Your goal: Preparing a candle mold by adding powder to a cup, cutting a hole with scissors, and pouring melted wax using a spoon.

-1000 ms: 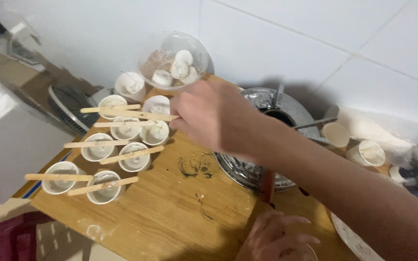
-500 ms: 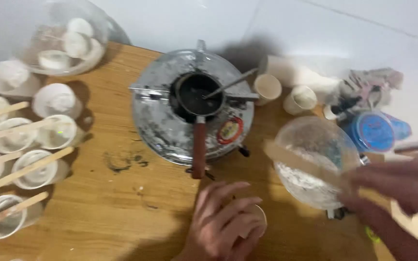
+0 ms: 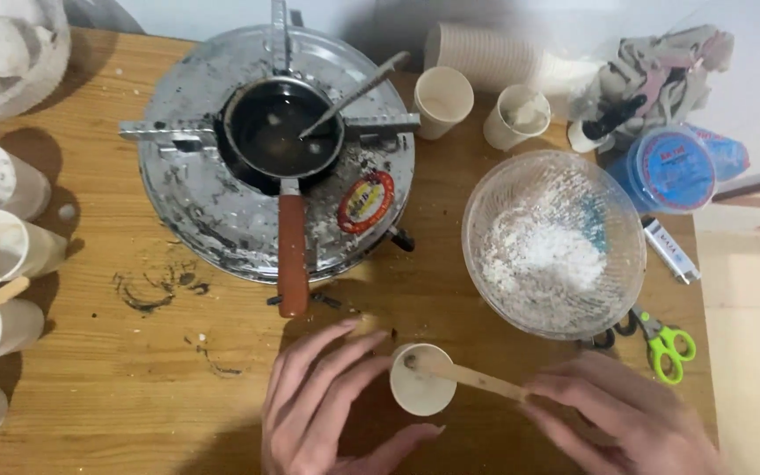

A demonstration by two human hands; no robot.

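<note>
Right between both hands [image 3: 494, 418]: paper cup [image 3: 421, 380].

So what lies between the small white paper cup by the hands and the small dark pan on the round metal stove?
In the head view, the pan's reddish-brown handle points toward the cup; past its end, only bare wooden table.

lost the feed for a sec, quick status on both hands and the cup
Left hand cupped round the small paper cup, thumb under. Right hand pinching the wooden stick, tip inside the cup. Pan handle just above, not touching.
</note>
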